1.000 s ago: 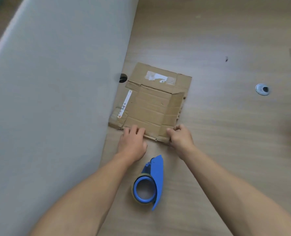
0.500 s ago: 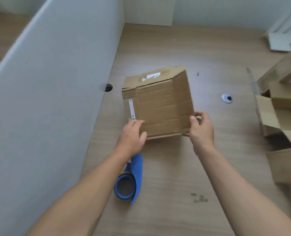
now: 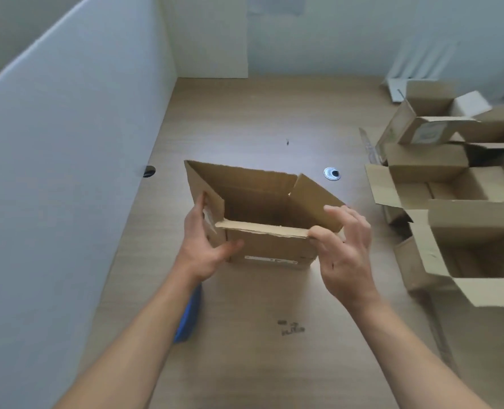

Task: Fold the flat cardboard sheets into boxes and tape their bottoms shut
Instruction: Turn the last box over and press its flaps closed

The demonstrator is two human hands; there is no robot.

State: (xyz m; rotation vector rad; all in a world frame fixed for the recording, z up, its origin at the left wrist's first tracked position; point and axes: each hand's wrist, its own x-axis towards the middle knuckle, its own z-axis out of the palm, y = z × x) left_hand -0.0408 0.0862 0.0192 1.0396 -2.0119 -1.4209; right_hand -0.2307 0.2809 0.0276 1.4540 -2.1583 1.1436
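A brown cardboard box is lifted above the wooden table, its open side facing up with flaps spread. My left hand grips its left wall, thumb on the near face and fingers behind the left flap. My right hand holds the right near corner, thumb pinching the near flap's edge, fingers against the right flap. A blue tape dispenser lies on the table, mostly hidden under my left forearm.
A white partition runs along the left side. Several open cardboard boxes crowd the right of the table. A round cable grommet sits behind the box, and a dark hole lies by the partition.
The flattened cardboard was lifted off the table and opened into a box, then turned so its open side faces up. Both hands shifted to its sides. The view tilted upward.
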